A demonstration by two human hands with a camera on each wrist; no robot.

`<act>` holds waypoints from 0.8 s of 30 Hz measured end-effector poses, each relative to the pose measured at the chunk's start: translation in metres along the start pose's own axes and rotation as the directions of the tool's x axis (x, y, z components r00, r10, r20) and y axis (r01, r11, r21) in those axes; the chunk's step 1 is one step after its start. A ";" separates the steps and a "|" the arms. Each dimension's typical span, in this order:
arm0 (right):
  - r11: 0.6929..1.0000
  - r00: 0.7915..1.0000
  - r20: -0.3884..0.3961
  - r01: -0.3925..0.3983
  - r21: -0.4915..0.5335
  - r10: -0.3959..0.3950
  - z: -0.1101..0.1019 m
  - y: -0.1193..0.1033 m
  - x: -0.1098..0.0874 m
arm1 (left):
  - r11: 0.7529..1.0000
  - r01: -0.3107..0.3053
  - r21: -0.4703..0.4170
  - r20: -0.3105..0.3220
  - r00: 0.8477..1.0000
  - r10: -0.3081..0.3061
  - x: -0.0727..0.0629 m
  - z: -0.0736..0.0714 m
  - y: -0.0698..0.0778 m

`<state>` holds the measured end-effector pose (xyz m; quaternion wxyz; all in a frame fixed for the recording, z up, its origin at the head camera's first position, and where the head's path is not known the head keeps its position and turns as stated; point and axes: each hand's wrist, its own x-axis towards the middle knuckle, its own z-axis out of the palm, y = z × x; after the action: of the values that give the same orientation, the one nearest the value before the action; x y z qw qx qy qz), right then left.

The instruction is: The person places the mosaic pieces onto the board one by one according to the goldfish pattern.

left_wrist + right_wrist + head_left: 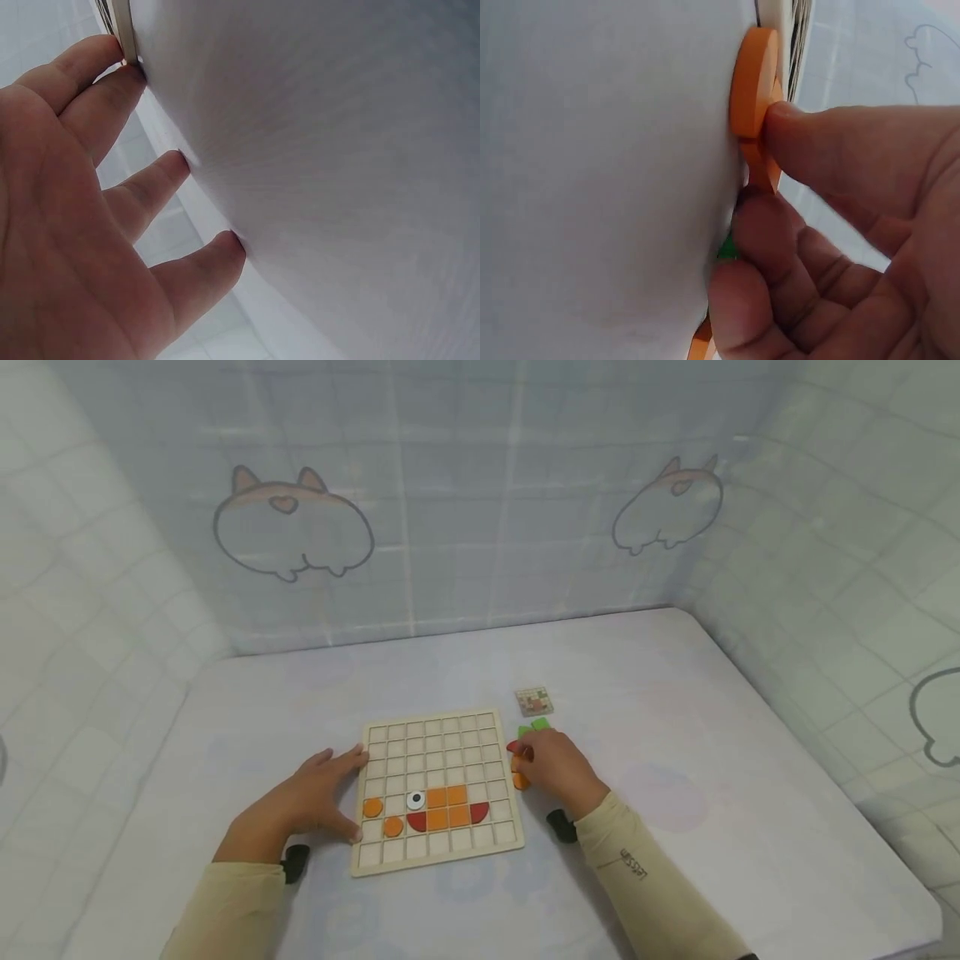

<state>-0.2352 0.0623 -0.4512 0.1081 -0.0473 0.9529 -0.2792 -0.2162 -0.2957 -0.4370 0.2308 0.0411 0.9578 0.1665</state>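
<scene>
A square wooden grid board (435, 747) lies on the table. My left hand (311, 793) rests along its left edge, fingers spread and fairly straight, thumb near the lower corner. On the grid are orange discs (372, 807), a white eye piece (416, 800), orange squares (437, 819) and red curved pieces (479, 812). Just beyond the right edge, my right hand (558, 768) pinches an orange piece (760, 165) between thumb and fingertips; its full shape is hidden. An orange disc (751, 82) sits close by the thumb in the right wrist view.
Green pieces (540, 723) and a red piece (512, 746) lie beside my right hand, partly covered by it. Behind them is a small square pattern card (534, 701). Patterned curtains (465, 510) surround the white table (675, 693).
</scene>
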 end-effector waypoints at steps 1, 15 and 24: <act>1.000 1.000 0.002 0.004 -0.011 -0.004 0.000 0.001 0.000 | 1.000 0.001 -0.001 0.000 1.000 -0.001 0.000 0.000 0.001; 0.984 0.989 0.033 0.145 -0.102 -0.142 0.003 0.010 0.003 | 1.000 -0.004 0.008 -0.012 1.000 0.004 0.000 0.002 0.001; 0.960 0.975 0.090 0.218 -0.175 -0.205 -0.001 0.017 -0.003 | 1.000 -0.009 0.011 -0.018 1.000 0.010 0.000 0.003 0.001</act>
<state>-0.2334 0.0774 -0.4591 0.1066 -0.1684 0.9597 -0.1982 -0.2150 -0.2940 -0.4399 0.2210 0.0453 0.9605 0.1628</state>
